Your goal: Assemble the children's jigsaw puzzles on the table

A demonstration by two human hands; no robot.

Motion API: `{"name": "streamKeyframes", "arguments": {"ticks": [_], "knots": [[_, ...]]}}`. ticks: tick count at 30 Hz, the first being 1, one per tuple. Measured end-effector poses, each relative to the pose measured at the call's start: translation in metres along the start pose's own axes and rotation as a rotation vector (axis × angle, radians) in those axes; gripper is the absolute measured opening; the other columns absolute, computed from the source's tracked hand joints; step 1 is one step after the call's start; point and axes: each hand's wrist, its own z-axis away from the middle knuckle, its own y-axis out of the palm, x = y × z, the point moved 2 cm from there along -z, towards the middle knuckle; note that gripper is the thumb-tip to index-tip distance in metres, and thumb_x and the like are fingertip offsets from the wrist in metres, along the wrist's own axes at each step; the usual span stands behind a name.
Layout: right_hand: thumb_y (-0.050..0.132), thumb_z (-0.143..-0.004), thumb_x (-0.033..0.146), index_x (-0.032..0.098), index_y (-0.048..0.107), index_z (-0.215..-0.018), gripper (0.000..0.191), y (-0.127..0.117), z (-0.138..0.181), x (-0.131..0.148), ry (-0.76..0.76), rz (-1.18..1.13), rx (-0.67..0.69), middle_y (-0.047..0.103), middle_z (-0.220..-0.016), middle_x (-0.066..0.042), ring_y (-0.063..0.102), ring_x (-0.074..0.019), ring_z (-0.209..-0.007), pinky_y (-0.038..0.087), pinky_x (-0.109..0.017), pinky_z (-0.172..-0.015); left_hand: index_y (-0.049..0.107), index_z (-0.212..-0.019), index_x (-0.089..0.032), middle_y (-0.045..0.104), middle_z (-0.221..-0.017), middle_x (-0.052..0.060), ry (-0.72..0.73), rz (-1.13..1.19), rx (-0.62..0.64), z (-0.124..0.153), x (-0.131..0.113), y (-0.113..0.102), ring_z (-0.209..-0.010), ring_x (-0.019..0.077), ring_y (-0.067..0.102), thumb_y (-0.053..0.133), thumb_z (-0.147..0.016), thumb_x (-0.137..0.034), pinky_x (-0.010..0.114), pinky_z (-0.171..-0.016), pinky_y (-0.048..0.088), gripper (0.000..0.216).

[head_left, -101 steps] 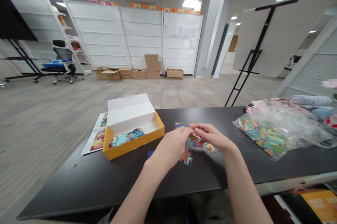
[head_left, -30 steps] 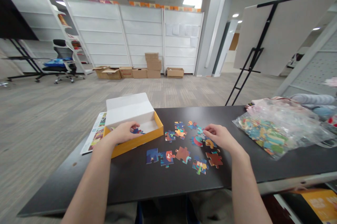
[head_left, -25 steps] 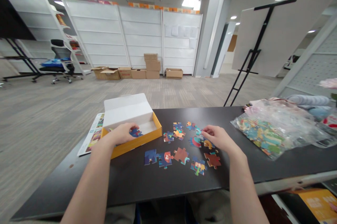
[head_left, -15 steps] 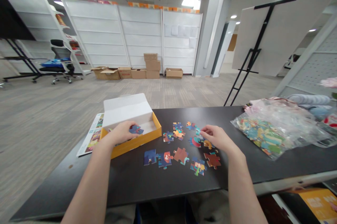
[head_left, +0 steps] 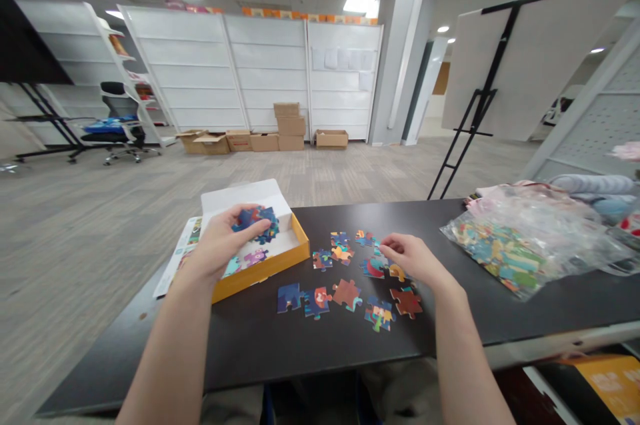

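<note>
My left hand (head_left: pixel 220 242) is raised above the open yellow box (head_left: pixel 270 264) and grips a bunch of blue jigsaw pieces (head_left: pixel 257 222). More pieces lie in the box under it. My right hand (head_left: pixel 413 260) rests on the black table (head_left: pixel 320 338), its fingers curled and touching loose pieces (head_left: pixel 373 268) at the right of the spread. Several separate jigsaw pieces (head_left: pixel 345 293) lie face up on the table between my arms.
A printed sheet (head_left: pixel 186 245) sticks out from under the box at left. A clear plastic bag of jigsaw pieces (head_left: pixel 510 245) and folded cloth (head_left: pixel 590 188) lie at the right. An easel with a white board (head_left: pixel 480 98) stands behind the table. An orange box (head_left: pixel 607 385) lies at the lower right.
Both hands worked together over the pieces at first. My left hand then went into the box, closed on a bunch of pieces and has lifted them above it. My right hand stayed put.
</note>
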Motion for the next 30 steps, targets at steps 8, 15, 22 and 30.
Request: {"name": "streamKeyframes", "arguments": {"ticks": [8,15,22,30], "knots": [[0.078,-0.077,0.046,0.020,0.064,-0.113,0.047,0.031,0.006,0.058,-0.169,-0.529,0.224,0.071,-0.105,-0.006,0.067,-0.0168,-0.086,0.055,-0.030,-0.076,0.070,-0.102,-0.019,0.072,-0.089,0.003,0.007,0.171,0.500,0.039,-0.027,0.100,-0.083,0.0196,0.064,0.082,-0.071,-0.043,0.031,-0.077,0.052,0.042],[0.079,-0.078,0.036,0.023,0.063,-0.120,0.047,0.036,0.003,0.062,-0.240,-0.477,0.192,0.068,-0.115,-0.007,0.065,-0.0168,-0.093,0.055,-0.032,-0.084,0.067,-0.098,-0.017,0.068,-0.088,0.003,-0.115,0.429,0.579,0.046,-0.018,0.135,-0.077,0.0155,0.062,0.077,-0.077,-0.050,0.027,-0.071,0.048,0.040],[0.073,-0.082,0.040,0.021,0.067,-0.111,0.035,0.029,0.000,0.045,-0.111,-0.458,0.172,0.072,-0.104,-0.006,0.066,-0.0158,-0.077,0.055,-0.027,-0.064,0.063,-0.111,-0.017,0.069,-0.097,0.003,-0.136,0.504,0.628,0.046,-0.014,0.143,-0.084,0.0163,0.065,0.087,-0.067,-0.035,0.030,-0.079,0.051,0.053],[0.068,-0.085,0.037,0.021,0.066,-0.119,0.038,0.023,-0.003,0.028,-0.144,-0.205,0.035,0.071,-0.106,-0.008,0.069,-0.0199,-0.090,0.055,-0.035,-0.082,0.063,-0.112,-0.018,0.071,-0.100,0.005,-0.155,0.479,0.561,0.041,-0.017,0.123,-0.085,0.0168,0.067,0.085,-0.070,-0.033,0.028,-0.075,0.053,0.050]]}}
